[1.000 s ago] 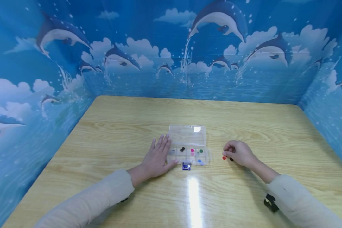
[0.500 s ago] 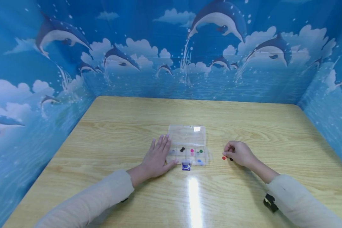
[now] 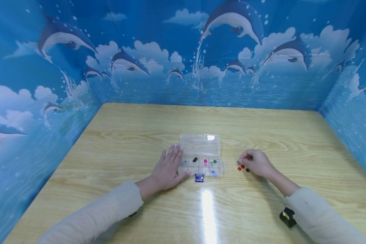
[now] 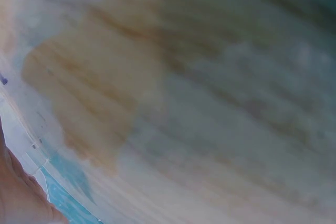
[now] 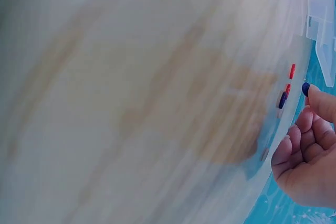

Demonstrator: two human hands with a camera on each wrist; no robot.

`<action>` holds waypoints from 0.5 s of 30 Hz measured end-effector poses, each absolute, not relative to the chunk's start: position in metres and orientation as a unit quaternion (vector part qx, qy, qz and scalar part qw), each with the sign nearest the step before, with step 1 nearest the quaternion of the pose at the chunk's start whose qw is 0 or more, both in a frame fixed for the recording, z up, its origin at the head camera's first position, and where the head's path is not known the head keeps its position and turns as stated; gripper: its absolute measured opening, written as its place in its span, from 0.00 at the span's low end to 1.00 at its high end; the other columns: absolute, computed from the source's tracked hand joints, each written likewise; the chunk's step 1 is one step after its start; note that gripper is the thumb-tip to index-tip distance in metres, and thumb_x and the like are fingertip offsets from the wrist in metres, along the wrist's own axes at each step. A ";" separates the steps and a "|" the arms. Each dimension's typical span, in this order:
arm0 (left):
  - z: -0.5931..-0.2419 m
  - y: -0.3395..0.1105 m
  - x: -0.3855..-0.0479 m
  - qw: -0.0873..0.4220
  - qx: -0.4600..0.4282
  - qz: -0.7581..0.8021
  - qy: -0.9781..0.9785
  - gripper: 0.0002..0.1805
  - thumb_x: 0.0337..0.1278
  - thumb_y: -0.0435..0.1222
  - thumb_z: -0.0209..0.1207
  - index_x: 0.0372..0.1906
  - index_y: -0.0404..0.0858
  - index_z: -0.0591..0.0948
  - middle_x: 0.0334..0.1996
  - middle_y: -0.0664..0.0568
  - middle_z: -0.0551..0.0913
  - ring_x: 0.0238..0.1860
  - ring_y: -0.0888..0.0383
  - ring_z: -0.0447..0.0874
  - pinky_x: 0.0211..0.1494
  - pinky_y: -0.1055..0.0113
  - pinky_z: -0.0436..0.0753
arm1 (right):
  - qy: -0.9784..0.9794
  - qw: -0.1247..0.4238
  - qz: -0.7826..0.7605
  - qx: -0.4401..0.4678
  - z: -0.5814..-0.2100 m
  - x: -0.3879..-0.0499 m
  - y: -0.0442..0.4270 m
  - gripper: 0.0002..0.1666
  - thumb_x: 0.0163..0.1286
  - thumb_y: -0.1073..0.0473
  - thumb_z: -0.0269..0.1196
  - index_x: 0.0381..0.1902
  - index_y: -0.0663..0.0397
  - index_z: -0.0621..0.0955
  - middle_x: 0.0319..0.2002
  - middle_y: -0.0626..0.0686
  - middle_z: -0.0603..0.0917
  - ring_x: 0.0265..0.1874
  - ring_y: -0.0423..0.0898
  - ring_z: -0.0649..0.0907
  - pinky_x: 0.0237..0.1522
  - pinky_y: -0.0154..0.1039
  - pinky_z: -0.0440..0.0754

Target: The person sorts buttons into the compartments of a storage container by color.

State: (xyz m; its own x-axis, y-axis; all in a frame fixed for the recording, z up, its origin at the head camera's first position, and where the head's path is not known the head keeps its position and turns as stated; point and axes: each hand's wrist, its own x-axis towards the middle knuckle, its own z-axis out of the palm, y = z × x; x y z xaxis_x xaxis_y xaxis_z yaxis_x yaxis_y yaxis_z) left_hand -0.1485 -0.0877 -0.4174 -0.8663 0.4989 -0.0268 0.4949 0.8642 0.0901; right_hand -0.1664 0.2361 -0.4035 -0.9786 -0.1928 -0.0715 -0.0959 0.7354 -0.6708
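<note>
My right hand point(image 3: 257, 162) pinches a small dark round disc point(image 5: 306, 88) between thumb and fingertips, just above the table. Below it on the table lie two red discs point(image 3: 239, 168) and a dark disc point(image 3: 247, 170). My left hand point(image 3: 169, 167) lies with fingers extended against the left side of an open clear plastic compartment box point(image 3: 200, 144), partly covering it. Inside the box sit black discs point(image 3: 195, 159), a pink disc point(image 3: 205, 161), a green disc point(image 3: 215, 161) and blue pieces point(image 3: 214, 173). In the left wrist view only part of the left hand point(image 4: 21, 198) shows.
The box's raised lid leans toward the back, and a blue latch point(image 3: 199, 178) hangs at its front edge. The wood-grain table point(image 3: 140, 125) is bordered by a blue dolphin-print curtain point(image 3: 170, 51). A bright reflection lies on the table in front of the box.
My right hand has lifted slightly and shifted left with a dark disc in its fingertips, uncovering a second red disc below. The left hand and box stay put.
</note>
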 end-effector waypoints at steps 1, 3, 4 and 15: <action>-0.418 -0.088 -0.149 0.024 0.258 0.040 0.965 0.47 0.63 0.63 0.36 0.72 0.31 0.46 0.73 0.40 0.41 0.74 0.44 0.39 0.74 0.46 0.44 | 0.927 0.070 -0.361 -0.077 -0.403 -0.166 0.236 0.07 0.63 0.61 0.61 0.31 0.61 0.80 0.23 0.51 0.80 0.19 0.38 0.72 0.21 0.31 0.69; -0.417 -0.088 -0.148 0.020 0.260 0.046 0.964 0.47 0.63 0.62 0.37 0.71 0.30 0.47 0.73 0.39 0.42 0.74 0.43 0.40 0.74 0.45 0.45 | 0.923 0.074 -0.369 -0.075 -0.402 -0.166 0.235 0.08 0.64 0.61 0.61 0.32 0.62 0.80 0.23 0.52 0.80 0.18 0.39 0.72 0.20 0.31 0.69; -0.417 -0.088 -0.148 0.020 0.260 0.048 0.964 0.47 0.63 0.62 0.38 0.71 0.30 0.47 0.73 0.39 0.42 0.74 0.43 0.39 0.74 0.45 0.45 | 0.922 0.074 -0.373 -0.075 -0.402 -0.165 0.235 0.08 0.64 0.61 0.60 0.32 0.63 0.80 0.23 0.52 0.81 0.18 0.39 0.73 0.20 0.31 0.69; -0.417 -0.087 -0.148 0.022 0.257 0.045 0.965 0.47 0.62 0.63 0.37 0.72 0.30 0.47 0.73 0.40 0.41 0.74 0.43 0.40 0.74 0.45 0.44 | 0.918 0.072 -0.385 -0.065 -0.402 -0.165 0.229 0.09 0.64 0.61 0.61 0.33 0.64 0.81 0.23 0.52 0.80 0.19 0.38 0.71 0.20 0.30 0.70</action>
State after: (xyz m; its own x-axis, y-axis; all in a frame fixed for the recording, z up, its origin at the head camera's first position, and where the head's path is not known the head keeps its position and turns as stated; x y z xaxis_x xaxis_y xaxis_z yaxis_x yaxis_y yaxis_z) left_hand -0.1481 -0.0875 -0.4169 -0.8668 0.4983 -0.0184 0.4944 0.8636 0.0984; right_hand -0.1645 0.2288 -0.4023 -0.9812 -0.1752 -0.0814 -0.0646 0.6948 -0.7163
